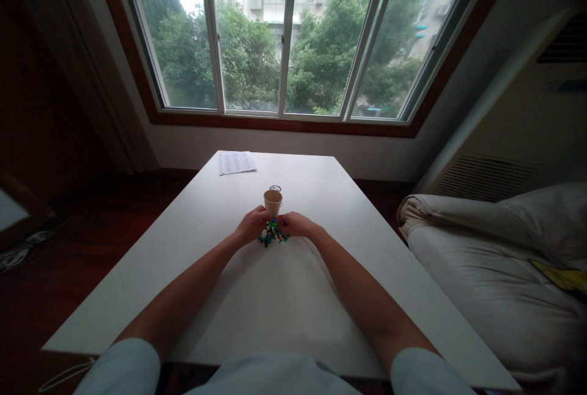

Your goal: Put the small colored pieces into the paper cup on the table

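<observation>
A pile of small coloured pieces (274,233), green, blue, black and white and much like toy building bricks, lies on the white table (293,303). Right behind the pile stands a tan cup (273,198), upright with its mouth facing up. My left hand (254,224) is at the pile's left edge, its fingers curled closed by the cup's base. From the other side my right hand (296,224) reaches in, fingers also bent together at the pieces. What either hand pinches is too small to make out.
Behind the cup is a thin dark looped item (275,188). Printed sheets of paper (237,162) lie at the table's far left corner. A wide window (284,46) is beyond the table. To the right is a sofa or bed with pale covers (486,254).
</observation>
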Available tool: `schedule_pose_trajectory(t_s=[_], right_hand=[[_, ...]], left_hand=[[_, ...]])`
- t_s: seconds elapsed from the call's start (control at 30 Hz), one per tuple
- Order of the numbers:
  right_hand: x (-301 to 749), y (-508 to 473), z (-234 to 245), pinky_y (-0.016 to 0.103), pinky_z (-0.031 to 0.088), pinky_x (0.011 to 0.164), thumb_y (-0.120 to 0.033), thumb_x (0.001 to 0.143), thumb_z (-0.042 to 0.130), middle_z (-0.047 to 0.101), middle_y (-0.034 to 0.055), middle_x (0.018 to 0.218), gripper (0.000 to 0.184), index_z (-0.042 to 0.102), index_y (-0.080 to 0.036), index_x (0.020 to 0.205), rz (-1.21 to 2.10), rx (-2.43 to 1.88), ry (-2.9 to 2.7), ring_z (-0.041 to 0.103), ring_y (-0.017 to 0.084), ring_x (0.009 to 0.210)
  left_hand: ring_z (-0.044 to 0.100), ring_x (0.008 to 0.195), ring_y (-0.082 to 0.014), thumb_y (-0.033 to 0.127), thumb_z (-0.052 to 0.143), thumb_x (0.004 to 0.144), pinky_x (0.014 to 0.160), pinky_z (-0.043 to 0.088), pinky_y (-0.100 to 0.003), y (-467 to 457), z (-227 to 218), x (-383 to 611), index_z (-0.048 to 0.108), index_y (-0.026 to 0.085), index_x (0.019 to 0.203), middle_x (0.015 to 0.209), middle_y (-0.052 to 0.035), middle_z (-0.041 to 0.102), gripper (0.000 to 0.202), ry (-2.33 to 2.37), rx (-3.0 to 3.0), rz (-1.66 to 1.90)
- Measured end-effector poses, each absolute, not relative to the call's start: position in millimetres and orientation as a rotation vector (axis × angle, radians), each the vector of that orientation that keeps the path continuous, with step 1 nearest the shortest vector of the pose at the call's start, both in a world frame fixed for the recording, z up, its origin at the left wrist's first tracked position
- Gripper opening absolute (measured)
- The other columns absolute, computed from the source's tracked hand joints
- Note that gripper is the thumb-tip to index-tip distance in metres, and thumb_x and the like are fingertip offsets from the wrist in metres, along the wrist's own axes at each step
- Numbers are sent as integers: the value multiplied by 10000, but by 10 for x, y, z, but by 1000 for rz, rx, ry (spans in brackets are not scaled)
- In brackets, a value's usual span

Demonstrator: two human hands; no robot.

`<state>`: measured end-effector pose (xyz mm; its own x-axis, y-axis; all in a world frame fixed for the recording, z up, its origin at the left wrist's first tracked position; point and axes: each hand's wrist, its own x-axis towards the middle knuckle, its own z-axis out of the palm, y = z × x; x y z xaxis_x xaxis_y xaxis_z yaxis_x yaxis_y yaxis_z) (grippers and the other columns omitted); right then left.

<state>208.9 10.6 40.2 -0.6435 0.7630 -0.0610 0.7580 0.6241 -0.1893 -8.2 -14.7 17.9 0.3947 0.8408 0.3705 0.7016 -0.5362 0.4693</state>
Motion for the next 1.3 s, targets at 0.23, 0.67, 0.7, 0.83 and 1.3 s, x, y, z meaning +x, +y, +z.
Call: schedule_pose_trajectory(t_s=[0.23,0.67,0.7,0.83,1.3], right_hand=[[2095,112,396,213,358,648,-450,879,621,709,24,911,271,691,-222,1009,426,-1265,-2811,607,160,773],[2064,110,365,218,364,615,-337,798,689,695,10,871,250,685,-239,1028,500,-1197,-2812,595,157,733],[2064,114,356,217,367,619,-318,797,686,695,8,873,233,688,-238,1016,506,-1199,-2807,595,155,733],[2062,126,321,218,373,636,-269,793,677,701,10,893,190,696,-232,979,494,-1195,-2779,599,156,749],[2061,151,273,218,359,628,-234,803,625,698,8,838,145,704,-219,924,425,-1155,-2734,573,145,711]], left_hand=[[568,795,-137,112,520,826,728,454,-250,-130,208,-110,706,198,882,926,-39,636,213,1293,2383,946],[556,732,-136,181,581,758,701,447,-268,-60,245,-81,701,177,820,807,-23,653,135,1118,1942,1149],[566,741,-138,196,594,749,708,456,-271,-50,255,-71,695,170,839,811,-25,659,138,1070,1794,1180],[579,771,-120,226,649,714,741,476,-267,6,310,-62,668,168,897,859,-21,662,192,907,1345,1301],[586,802,-146,102,557,760,768,476,-291,262,484,87,692,189,795,866,-23,662,165,1347,2010,1385]])
